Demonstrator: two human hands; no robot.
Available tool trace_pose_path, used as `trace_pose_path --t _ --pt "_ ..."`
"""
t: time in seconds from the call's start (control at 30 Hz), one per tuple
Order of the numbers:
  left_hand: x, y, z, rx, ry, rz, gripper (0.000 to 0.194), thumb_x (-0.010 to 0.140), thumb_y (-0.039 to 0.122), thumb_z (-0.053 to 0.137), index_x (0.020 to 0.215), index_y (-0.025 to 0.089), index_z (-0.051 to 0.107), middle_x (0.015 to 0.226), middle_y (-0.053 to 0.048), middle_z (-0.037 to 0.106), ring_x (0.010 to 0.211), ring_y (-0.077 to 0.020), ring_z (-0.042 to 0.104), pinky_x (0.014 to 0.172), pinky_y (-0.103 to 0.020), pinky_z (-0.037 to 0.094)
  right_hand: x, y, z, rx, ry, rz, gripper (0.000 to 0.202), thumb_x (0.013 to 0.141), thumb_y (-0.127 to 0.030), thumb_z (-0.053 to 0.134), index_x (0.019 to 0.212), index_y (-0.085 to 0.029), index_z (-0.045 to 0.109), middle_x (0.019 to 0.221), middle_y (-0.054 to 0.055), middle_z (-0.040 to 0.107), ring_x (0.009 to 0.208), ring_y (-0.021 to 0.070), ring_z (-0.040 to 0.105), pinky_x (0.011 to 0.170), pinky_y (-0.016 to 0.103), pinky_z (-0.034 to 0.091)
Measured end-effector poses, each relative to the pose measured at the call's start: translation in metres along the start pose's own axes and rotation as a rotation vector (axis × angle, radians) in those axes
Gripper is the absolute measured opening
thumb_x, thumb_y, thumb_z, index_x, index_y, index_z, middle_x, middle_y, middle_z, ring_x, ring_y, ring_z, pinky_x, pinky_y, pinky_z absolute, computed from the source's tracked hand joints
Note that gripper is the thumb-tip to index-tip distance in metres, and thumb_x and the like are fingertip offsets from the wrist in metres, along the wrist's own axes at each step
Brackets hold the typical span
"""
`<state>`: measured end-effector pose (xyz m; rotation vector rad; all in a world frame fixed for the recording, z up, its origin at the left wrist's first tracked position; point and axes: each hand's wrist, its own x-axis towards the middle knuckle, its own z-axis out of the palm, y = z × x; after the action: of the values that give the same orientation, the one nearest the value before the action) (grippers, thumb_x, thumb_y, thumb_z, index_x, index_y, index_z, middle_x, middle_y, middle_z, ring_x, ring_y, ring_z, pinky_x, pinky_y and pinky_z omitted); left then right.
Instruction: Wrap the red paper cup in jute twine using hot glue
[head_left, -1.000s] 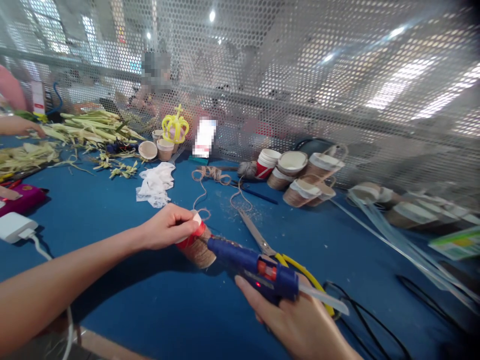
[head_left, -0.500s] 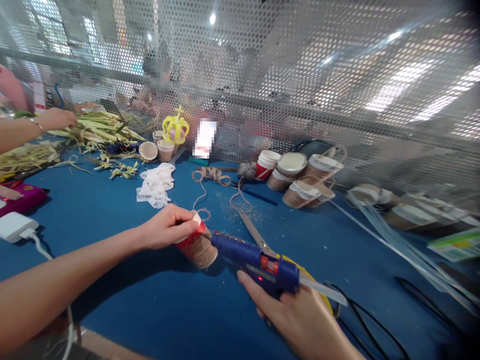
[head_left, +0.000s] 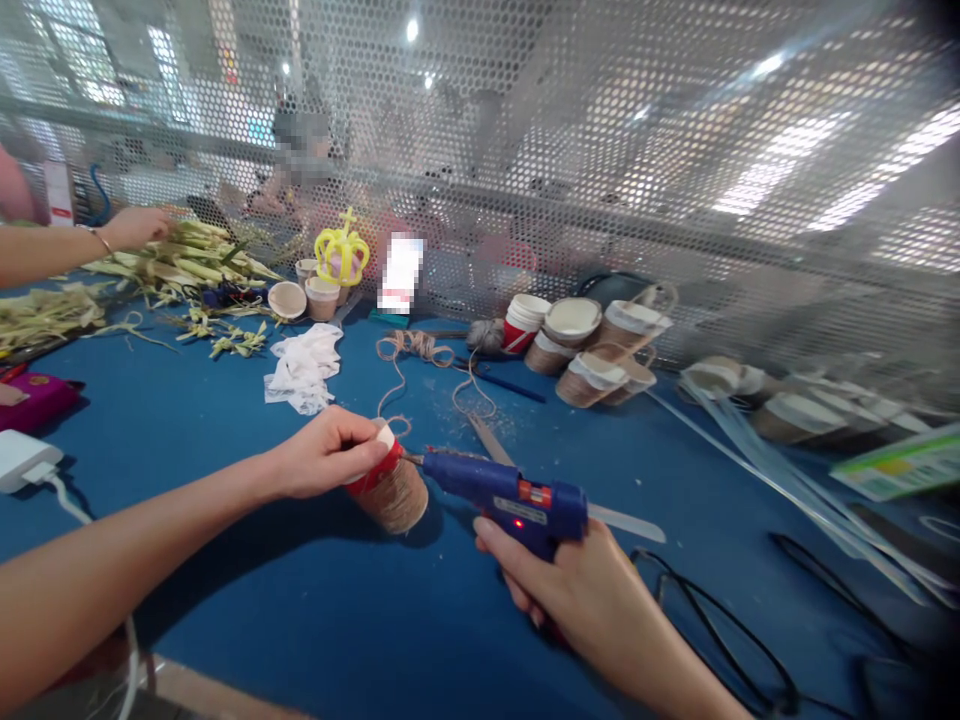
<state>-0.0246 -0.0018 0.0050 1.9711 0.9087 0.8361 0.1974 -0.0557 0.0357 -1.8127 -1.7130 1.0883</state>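
My left hand (head_left: 330, 450) grips the rim of a red and white paper cup (head_left: 390, 492), which is tilted and has brown twine wound round its lower part. Its inside is hidden from me. In my right hand (head_left: 559, 575) is a blue hot glue gun (head_left: 502, 492) with a lit red light and a clear glue stick (head_left: 628, 522) poking out of its back. The gun's nozzle is at the red band of the cup, close to my left fingertips. Behind the gun lie scissors (head_left: 491, 440), their handles hidden. A loose length of twine (head_left: 417, 345) runs toward the cup.
Twine-wrapped cups (head_left: 592, 375) stand at the back right, near long clear glue sticks (head_left: 795, 490). A black cable (head_left: 720, 635) curls at the right. White cloth (head_left: 304, 365) lies at the left. Another person's hand (head_left: 139, 228) touches pale husks (head_left: 202, 262). A mesh panel (head_left: 465, 150) bounds the table.
The glue gun has drawn slightly down and back on the cup, and its body now covers the scissors' yellow handles. My left hand keeps its hold. The whole view has shifted slightly.
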Motion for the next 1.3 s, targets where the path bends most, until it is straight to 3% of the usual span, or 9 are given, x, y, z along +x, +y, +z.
trace_pose_path --t 0.4,0.5,0.7,0.97,1.2,1.3 --pt "0.0 0.001 0.0 -0.042 -0.002 -0.045 0.035 0.08 0.032 0.041 0.066 0.009 0.063 0.05 0.001 0.047 0.047 -0.0074 0.037 0.043 -0.017 0.03 -0.003 0.016 0.004 -0.146 0.029 -0.234 0.024 0.073 -0.038 0.052 0.06 -0.019 0.06 0.034 -0.005 0.048 0.029 0.0087 0.046 0.029 0.018 0.036" --pt "0.0 0.0 0.0 -0.05 -0.004 -0.055 0.036 0.08 0.032 0.041 0.066 0.008 0.064 0.05 0.001 0.047 0.047 -0.0073 0.037 0.044 -0.017 0.03 -0.005 0.011 0.002 -0.156 0.06 -0.247 0.022 0.074 -0.037 0.052 0.065 -0.02 0.063 0.036 -0.005 0.05 0.032 0.0098 0.048 0.033 0.019 0.039" --pt "0.0 0.001 0.0 -0.135 -0.047 -0.084 0.037 0.083 0.032 0.039 0.079 0.008 0.066 0.064 -0.003 0.059 0.054 -0.0091 0.046 0.051 -0.018 0.038 -0.011 -0.003 0.006 -0.148 0.089 -0.36 0.016 0.073 -0.034 0.054 0.063 -0.023 0.061 0.05 0.001 0.06 0.047 0.0142 0.056 0.045 0.023 0.046" --pt "0.001 0.001 -0.001 -0.055 -0.016 -0.039 0.034 0.081 0.031 0.041 0.069 0.008 0.064 0.055 -0.001 0.054 0.051 -0.0084 0.043 0.046 -0.017 0.034 -0.001 0.021 0.003 -0.125 0.015 -0.26 0.025 0.072 -0.041 0.055 0.055 -0.022 0.057 0.035 -0.003 0.052 0.031 0.0118 0.049 0.031 0.021 0.038" --pt "0.0 -0.003 0.0 -0.048 0.014 -0.026 0.038 0.081 0.033 0.042 0.056 0.01 0.059 0.049 0.001 0.047 0.047 -0.0075 0.04 0.045 -0.017 0.033 0.001 0.002 0.003 -0.057 0.031 -0.094 0.021 0.071 -0.036 0.053 0.062 -0.018 0.056 0.036 -0.005 0.049 0.03 0.0093 0.047 0.03 0.019 0.036" --pt "0.001 -0.002 0.0 -0.066 -0.009 -0.034 0.036 0.081 0.032 0.042 0.062 0.009 0.062 0.054 0.0 0.051 0.049 -0.0076 0.041 0.047 -0.018 0.034 -0.003 -0.001 0.003 -0.105 0.023 -0.123 0.023 0.071 -0.035 0.053 0.055 -0.019 0.056 0.036 -0.004 0.049 0.031 0.0097 0.047 0.032 0.02 0.037"
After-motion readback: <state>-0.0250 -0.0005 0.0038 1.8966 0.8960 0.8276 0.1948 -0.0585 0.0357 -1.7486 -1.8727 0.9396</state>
